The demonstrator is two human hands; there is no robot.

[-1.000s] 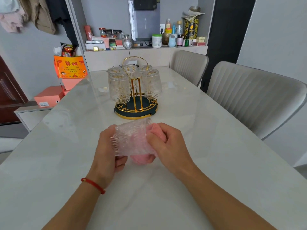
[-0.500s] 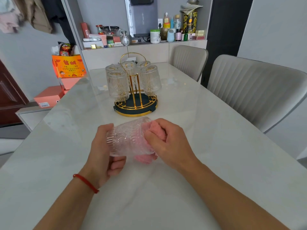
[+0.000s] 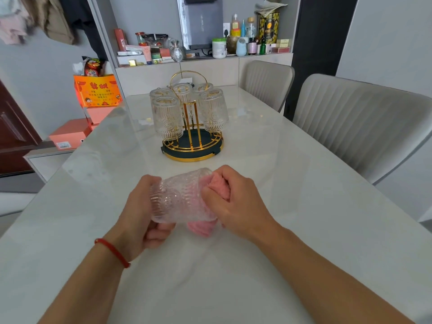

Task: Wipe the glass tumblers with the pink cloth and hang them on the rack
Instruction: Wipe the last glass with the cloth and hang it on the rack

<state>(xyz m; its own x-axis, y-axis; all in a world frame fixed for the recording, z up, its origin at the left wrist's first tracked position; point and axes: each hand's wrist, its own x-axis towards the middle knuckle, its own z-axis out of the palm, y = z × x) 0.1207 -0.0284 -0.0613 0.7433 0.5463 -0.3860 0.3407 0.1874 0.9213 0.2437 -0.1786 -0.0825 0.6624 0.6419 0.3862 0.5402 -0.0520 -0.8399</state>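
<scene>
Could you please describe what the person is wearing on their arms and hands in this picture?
Both forearms are bare, with no sleeves reaching into view. The left hand has a thin red string bracelet around its wrist. The right hand wears nothing: no ring, watch or glove shows on it. No gloves on either hand.

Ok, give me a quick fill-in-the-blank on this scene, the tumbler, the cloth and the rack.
1. The left hand grips the ribbed ____ on its side.
2. The right hand pushes the ____ cloth into it.
3. The glasses on the gold rack hang ____ down.
4. A ____ string circles the left wrist.

Missing words: tumbler; pink; upside; red
</scene>
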